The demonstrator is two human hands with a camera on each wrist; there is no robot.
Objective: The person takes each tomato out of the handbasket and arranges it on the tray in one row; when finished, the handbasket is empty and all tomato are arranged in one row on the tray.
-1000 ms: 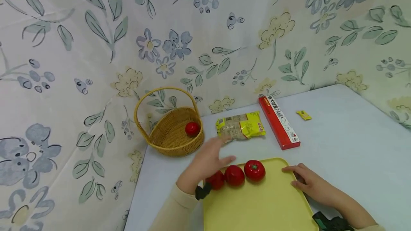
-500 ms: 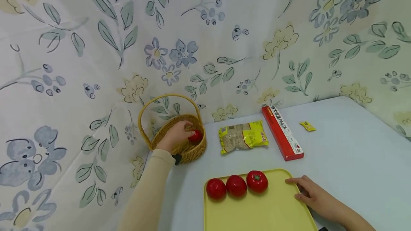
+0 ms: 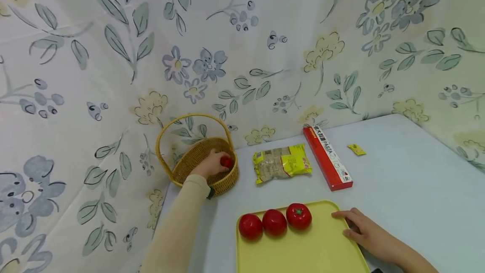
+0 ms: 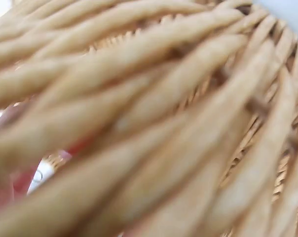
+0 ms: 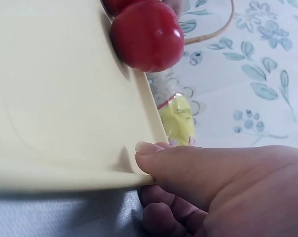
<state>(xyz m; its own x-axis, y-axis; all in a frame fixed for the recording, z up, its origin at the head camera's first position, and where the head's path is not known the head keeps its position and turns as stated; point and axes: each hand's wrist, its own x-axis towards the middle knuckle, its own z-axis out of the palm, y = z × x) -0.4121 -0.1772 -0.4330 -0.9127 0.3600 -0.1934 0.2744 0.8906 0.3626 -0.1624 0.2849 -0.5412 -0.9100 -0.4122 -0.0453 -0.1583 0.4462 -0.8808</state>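
My left hand (image 3: 212, 164) is inside the wicker basket (image 3: 228, 183), its fingers around a red tomato (image 3: 226, 162) that they partly cover. Woven strands of the basket fill the left wrist view and mostly hide that hand. My right hand (image 3: 365, 233) pinches the rim of a yellow tray (image 3: 303, 254), thumb on top and fingers curled underneath, as the right wrist view shows. Along the tray's far edge sit a left tomato (image 3: 250, 226), a middle tomato (image 3: 274, 223) and a right tomato (image 3: 299, 216) with a green stem mark facing up.
Behind the tray lies a yellow plastic packet (image 3: 282, 162). A red pasta box (image 3: 327, 158) lies right of it, with a small yellow sachet (image 3: 356, 149) farther right. A floral cloth (image 3: 242, 54) hangs behind the white table (image 3: 409, 180).
My left hand has gone from over the tray's far left corner into the basket and taken hold of the tomato there. The right hand has stayed on the tray's rim.
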